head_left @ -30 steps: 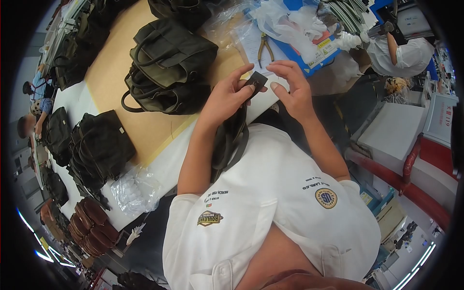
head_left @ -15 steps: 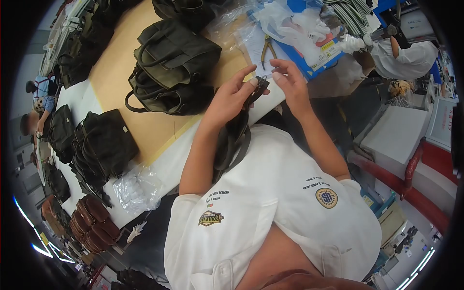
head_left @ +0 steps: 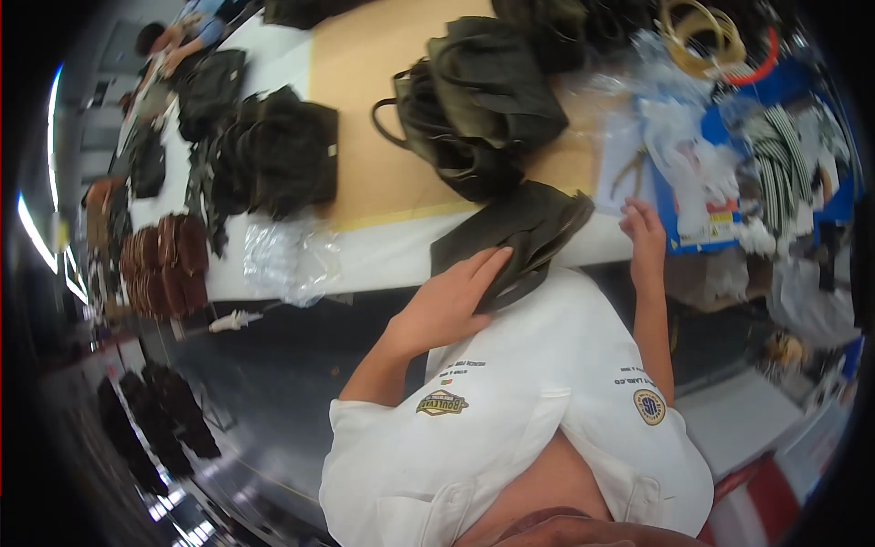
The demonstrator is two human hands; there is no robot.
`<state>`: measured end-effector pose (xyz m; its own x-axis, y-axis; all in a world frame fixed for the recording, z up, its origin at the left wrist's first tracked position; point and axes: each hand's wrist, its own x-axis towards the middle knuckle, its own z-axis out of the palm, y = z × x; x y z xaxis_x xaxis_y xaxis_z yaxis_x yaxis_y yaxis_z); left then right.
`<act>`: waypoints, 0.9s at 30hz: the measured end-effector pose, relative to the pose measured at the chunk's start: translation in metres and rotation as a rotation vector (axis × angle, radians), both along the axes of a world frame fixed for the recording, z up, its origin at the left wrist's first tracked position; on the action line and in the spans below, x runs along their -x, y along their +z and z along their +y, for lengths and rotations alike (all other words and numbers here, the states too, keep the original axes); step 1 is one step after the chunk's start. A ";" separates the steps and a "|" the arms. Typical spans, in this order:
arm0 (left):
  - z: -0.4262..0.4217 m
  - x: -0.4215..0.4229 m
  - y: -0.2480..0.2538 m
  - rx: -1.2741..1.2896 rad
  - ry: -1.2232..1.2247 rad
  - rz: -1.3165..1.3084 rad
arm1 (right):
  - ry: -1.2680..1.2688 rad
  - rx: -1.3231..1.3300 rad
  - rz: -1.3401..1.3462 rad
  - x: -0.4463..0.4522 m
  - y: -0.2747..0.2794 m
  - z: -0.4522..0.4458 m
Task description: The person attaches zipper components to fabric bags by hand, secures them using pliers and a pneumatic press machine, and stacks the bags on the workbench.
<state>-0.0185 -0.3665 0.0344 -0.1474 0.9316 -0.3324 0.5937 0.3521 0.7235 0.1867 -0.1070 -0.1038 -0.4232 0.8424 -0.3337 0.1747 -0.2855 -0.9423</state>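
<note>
A dark olive bag (head_left: 515,232) leans at the near table edge, close against my shirt. My left hand (head_left: 460,296) grips its near side, with the fingers along the fabric and the thumb lower down. To the right of the bag, my right hand (head_left: 645,232) is raised over the table edge, holding nothing, its fingers partly extended and slightly blurred. Just beyond it, pliers (head_left: 627,171) lie on a white sheet (head_left: 606,146). More dark handbags (head_left: 483,91) with looped handles are piled behind the bag.
A brown board (head_left: 365,182) covers part of the white table. At left are more dark bags (head_left: 287,150), clear plastic (head_left: 290,260) and brown leather bags (head_left: 164,264). Plastic wrap (head_left: 684,155) and striped material (head_left: 779,155) lie at right. Another person (head_left: 187,41) works at far left.
The view has turned, so the table sits level across it. My left hand has gone from a small strap piece to the bag's side; the bag is now up at the table edge. My right hand has moved away.
</note>
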 end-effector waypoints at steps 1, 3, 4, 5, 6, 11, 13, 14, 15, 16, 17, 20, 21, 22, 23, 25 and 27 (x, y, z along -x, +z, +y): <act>-0.009 -0.001 -0.008 0.019 0.088 0.044 | 0.052 0.050 -0.002 0.003 -0.010 0.001; -0.019 -0.003 -0.007 -0.014 0.248 0.141 | 0.173 0.103 -0.036 0.015 -0.026 0.008; -0.023 -0.002 -0.002 -0.063 0.319 0.200 | 0.241 0.109 -0.065 0.022 -0.034 0.011; -0.028 0.000 0.004 -0.111 0.384 0.260 | 0.304 0.113 -0.093 0.029 -0.039 0.012; -0.033 0.001 0.010 -0.161 0.444 0.319 | 0.368 0.059 -0.133 0.036 -0.038 0.012; -0.092 0.042 0.080 -0.474 1.117 0.298 | 0.570 -0.048 -0.223 0.056 -0.035 0.020; -0.093 0.066 0.117 -0.462 1.330 0.540 | 0.620 -0.058 -0.239 0.062 -0.038 0.021; -0.106 0.092 0.116 -0.596 1.344 0.569 | 0.642 -0.072 -0.252 0.064 -0.041 0.019; -0.113 0.115 0.120 -0.627 1.336 0.551 | 0.660 -0.084 -0.268 0.064 -0.045 0.017; -0.110 0.133 0.124 -0.618 1.326 0.649 | 0.682 -0.107 -0.278 0.063 -0.050 0.014; -0.110 0.157 0.120 -0.685 1.233 0.681 | 0.702 -0.131 -0.288 0.063 -0.055 0.011; -0.089 0.219 0.099 -0.328 1.259 0.882 | 0.738 -0.191 -0.282 0.053 -0.066 -0.004; -0.085 0.235 0.077 -0.285 1.182 0.992 | 0.750 -0.205 -0.280 0.048 -0.068 -0.008; -0.078 0.249 0.055 -0.250 1.096 1.102 | 0.756 -0.219 -0.276 0.044 -0.067 -0.012; -0.062 0.245 0.038 -0.179 0.943 1.364 | 0.764 -0.190 -0.315 0.039 -0.054 -0.013; -0.016 0.224 0.008 -0.325 0.980 0.934 | 0.675 -0.177 -0.316 0.025 -0.057 -0.012; 0.029 0.195 -0.015 -0.183 0.962 0.508 | 0.577 -0.179 -0.337 0.006 -0.061 -0.011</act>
<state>-0.2133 -0.3376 0.0198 -0.9178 0.3834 0.1035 0.3720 0.7390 0.5616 0.1802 -0.1175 -0.1650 -0.7178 0.5684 -0.4020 0.5433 0.0962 -0.8340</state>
